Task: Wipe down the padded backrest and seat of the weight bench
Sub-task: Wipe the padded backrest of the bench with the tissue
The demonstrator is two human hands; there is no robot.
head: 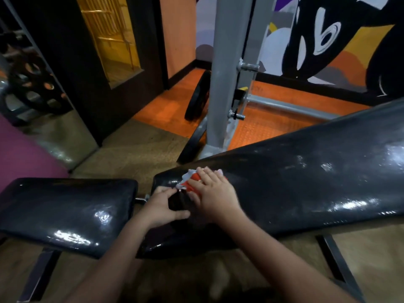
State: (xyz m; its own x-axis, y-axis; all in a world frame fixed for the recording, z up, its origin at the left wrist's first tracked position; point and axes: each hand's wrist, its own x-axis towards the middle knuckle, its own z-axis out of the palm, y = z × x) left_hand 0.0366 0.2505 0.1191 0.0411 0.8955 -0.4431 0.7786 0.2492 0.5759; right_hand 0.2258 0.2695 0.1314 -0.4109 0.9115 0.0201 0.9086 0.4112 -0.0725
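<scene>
The black padded backrest (pixel 306 182) slopes up to the right, and the black padded seat (pixel 65 211) lies flat at the left with a narrow gap between them. My right hand (pixel 215 193) presses flat, fingers straight, on an orange and white cloth (pixel 190 182) at the lower narrow end of the backrest. My left hand (pixel 162 206) rests on that same end just left of the cloth, thumb and fingers spread over the pad's edge. Both pads shine with wet streaks.
A grey steel upright (pixel 227 84) of a rack stands behind the backrest on orange rubber flooring, with a black weight plate (pixel 196 97) leaning beside it. A mirror and dark door frame stand at the left. Black bench legs (pixel 341 267) run along the brown floor.
</scene>
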